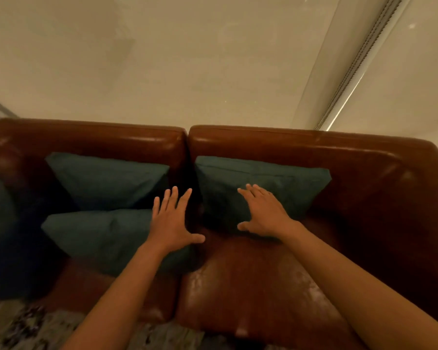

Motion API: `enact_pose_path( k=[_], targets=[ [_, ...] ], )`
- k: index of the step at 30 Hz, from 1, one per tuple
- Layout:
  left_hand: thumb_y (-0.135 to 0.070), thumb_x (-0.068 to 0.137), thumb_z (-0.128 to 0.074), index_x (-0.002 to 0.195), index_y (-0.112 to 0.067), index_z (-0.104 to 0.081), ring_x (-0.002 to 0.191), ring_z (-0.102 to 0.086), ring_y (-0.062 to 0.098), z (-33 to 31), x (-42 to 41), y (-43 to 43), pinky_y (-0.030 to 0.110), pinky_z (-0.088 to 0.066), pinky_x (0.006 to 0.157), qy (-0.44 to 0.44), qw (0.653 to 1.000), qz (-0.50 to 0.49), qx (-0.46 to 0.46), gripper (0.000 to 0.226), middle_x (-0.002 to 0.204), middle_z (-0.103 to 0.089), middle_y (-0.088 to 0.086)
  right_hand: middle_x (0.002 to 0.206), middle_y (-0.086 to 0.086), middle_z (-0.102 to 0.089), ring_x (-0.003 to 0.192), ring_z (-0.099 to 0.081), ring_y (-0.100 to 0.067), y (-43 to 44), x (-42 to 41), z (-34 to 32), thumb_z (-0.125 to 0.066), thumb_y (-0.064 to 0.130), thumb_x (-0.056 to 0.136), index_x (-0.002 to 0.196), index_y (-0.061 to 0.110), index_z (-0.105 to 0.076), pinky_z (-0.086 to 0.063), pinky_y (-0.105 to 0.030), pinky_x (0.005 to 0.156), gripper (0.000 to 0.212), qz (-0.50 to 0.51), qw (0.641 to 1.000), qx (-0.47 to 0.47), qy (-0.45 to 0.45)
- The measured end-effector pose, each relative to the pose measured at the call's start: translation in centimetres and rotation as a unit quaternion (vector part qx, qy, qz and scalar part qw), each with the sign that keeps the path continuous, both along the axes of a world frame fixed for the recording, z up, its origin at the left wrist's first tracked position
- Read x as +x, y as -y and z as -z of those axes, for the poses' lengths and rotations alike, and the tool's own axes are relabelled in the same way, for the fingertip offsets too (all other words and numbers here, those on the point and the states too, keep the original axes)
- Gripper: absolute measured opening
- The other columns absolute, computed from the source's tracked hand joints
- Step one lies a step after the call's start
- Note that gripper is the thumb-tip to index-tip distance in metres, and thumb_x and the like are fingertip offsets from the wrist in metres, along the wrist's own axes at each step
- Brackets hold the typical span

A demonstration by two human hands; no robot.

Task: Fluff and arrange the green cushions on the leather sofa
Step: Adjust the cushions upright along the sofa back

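On the brown leather sofa (250, 279) a dark green cushion (283, 183) leans upright against the right backrest. My right hand (263, 213) lies flat on its front, fingers spread. A second green cushion (106, 178) leans against the left backrest. In front of it a third green cushion (94, 236) lies tilted on the left seat. My left hand (171, 218) hovers open over this cushion's right end, by the gap between the two seats. Neither hand grips anything.
A dark blue-green cushion or throw (0, 223) fills the sofa's far left end. A beige wall (162, 72) rises behind the backrest, with a window blind and cord (359, 56) at the right. A patterned rug (36, 329) lies below the sofa's front edge.
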State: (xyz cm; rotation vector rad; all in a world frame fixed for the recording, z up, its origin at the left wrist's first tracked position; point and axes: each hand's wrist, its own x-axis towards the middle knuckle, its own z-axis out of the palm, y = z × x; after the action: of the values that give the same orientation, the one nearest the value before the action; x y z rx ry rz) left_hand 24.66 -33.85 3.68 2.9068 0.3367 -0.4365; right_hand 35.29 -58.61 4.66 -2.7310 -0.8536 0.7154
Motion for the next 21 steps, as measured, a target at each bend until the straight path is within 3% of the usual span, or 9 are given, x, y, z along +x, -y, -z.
enact_pose_path(
  k=[5,13,17,21],
  targets=[
    [-0.079,0.043,-0.081,0.160,-0.033,0.009,0.157,0.008,0.029,-1.2,-5.9,-6.6,0.052,0.003,0.126,-0.064,0.996,-0.051,0.045,0.154,0.170,0.005,0.013,0.169,-0.010,-0.014,0.156,-0.012,-0.028,-3.9,-4.8,-1.6,-0.079,0.058,0.077,0.162,0.020,-0.015,-0.015,-0.042,0.124,0.113,-0.051,0.998,0.021,-0.007],
    [-0.064,0.047,-0.090,0.161,-0.026,0.009,0.157,0.004,0.034,-0.5,-10.1,-16.0,0.055,-0.002,0.126,-0.121,0.987,-0.062,0.090,0.155,0.169,0.003,0.018,0.169,-0.012,-0.014,0.155,-0.014,-0.031,-12.1,-9.0,-2.6,-0.083,0.057,0.072,0.161,0.021,-0.015,-0.016,-0.045,0.123,0.118,-0.084,0.996,0.035,-0.005],
    [-0.072,0.047,-0.086,0.160,-0.023,0.011,0.156,0.010,0.036,0.2,-10.7,-20.8,0.057,0.001,0.125,-0.132,0.985,-0.031,0.109,0.157,0.169,0.008,0.020,0.169,-0.011,-0.012,0.155,-0.012,-0.032,-18.1,-10.6,-2.3,-0.082,0.059,0.072,0.161,0.021,-0.015,-0.015,-0.046,0.124,0.118,-0.089,0.994,0.051,0.027],
    [-0.074,0.044,-0.086,0.160,-0.022,0.014,0.155,0.012,0.036,1.1,-10.7,-25.5,0.058,0.001,0.125,-0.144,0.983,0.008,0.117,0.162,0.169,0.009,0.017,0.169,-0.015,-0.008,0.156,-0.007,-0.034,-24.5,-12.0,-0.9,-0.086,0.060,0.066,0.162,0.017,-0.009,-0.010,-0.047,0.125,0.130,-0.094,0.995,0.000,0.043]
  ],
)
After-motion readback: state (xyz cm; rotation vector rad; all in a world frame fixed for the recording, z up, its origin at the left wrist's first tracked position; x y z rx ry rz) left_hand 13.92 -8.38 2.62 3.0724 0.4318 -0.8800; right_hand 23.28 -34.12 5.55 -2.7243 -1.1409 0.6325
